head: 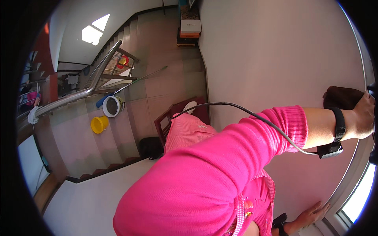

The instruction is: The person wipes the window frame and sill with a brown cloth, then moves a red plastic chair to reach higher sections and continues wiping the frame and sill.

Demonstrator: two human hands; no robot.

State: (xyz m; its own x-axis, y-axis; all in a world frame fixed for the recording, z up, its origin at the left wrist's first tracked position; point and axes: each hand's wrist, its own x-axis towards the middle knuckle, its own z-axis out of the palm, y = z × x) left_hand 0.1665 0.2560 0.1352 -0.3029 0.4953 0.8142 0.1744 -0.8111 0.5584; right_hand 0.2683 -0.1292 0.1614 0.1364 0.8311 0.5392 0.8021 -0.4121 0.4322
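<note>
High at the right rim, my left hand (364,116) is partly cut off by the picture's edge. It holds a dark brown cloth (342,97), which lies against the pale wall (274,53). My left arm reaches across the view in a bright pink sleeve, with a black strap and small device at the wrist. Lower right, my right hand (313,215) rests with fingers spread by the wall's edge near the window frame (339,211), holding nothing. A dark red wooden chair (165,125) is below me, with one white shoe (190,107) showing on it.
A cable (224,103) runs from the wrist device. Beside the chair, steps (109,147) lead down past a metal handrail (65,100). A white bucket (121,106), yellow bucket (99,124) and blue-headed mop (103,100) stand there. Stacked boxes (190,28) line the wall.
</note>
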